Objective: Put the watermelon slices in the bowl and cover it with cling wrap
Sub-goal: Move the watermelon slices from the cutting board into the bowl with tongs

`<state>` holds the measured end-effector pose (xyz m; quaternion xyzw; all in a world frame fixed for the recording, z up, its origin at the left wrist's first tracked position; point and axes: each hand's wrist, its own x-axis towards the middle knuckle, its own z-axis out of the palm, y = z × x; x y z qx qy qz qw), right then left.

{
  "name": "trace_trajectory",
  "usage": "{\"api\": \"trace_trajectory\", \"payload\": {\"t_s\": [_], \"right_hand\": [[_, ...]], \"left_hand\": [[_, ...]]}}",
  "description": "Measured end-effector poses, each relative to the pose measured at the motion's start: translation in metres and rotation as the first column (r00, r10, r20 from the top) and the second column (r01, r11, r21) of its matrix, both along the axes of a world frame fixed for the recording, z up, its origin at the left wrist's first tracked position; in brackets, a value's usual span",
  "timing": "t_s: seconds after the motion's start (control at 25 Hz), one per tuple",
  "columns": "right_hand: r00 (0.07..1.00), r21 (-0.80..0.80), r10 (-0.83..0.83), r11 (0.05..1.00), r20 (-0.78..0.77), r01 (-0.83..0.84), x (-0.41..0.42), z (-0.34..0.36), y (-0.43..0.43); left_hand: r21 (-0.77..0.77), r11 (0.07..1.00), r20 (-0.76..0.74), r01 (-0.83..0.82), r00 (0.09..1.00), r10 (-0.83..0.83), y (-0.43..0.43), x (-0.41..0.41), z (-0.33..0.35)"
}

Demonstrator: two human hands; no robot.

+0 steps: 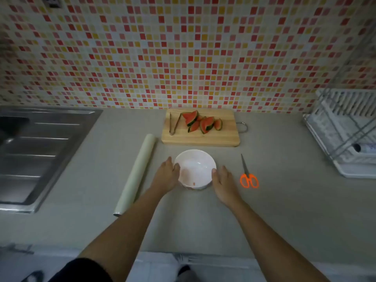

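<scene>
Flanking bowl [195,169]: left hand [166,177], right hand [223,183], fingers straight against its sides, thumbs on rim | bowl on counter [274,210] between hands | watermelon slices [204,124] on cutting board [223,137] behind, well apart

The bowl [195,169] sits on the counter [284,210], with the left grip [166,176] touching its left side and the right grip [222,180] touching its right. Behind it, near the wall, lies the board [200,139], carrying tongs [175,123] on the left and slices [205,124] on the right. The roll [135,174] lies left of the bowl, with the sink [36,155] beyond it. Scissors [248,176] lie to the bowl's right, and the rack [345,135] stands far right.
</scene>
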<state>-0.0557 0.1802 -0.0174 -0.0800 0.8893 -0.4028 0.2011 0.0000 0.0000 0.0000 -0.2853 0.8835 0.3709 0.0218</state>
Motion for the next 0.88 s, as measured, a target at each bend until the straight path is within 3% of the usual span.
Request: {"api": "trace_trajectory", "payload": {"t_s": [0.12, 0.44, 0.64, 0.88], "right_hand": [[0.998, -0.043, -0.069, 0.997, 0.002, 0.069, -0.013, -0.014, -0.007], [0.982, -0.142, -0.184, 0.974, -0.035, 0.178, -0.051, -0.016, -0.031], [0.988, -0.097, -0.156, 0.983, -0.022, 0.153, -0.078, -0.014, -0.04], [0.98, -0.046, -0.183, 0.983, -0.074, 0.18, -0.086, -0.032, -0.036]], "left_hand": [[0.015, 0.993, 0.01, -0.117, 0.993, 0.117, -0.006, -0.012, -0.014], [0.079, 0.993, -0.097, -0.085, 0.991, 0.092, -0.018, -0.056, -0.023], [0.107, 0.988, -0.076, -0.109, 0.99, 0.117, -0.024, -0.084, -0.024], [-0.104, 0.994, -0.107, -0.031, 0.994, 0.02, -0.039, -0.092, -0.024]]}}
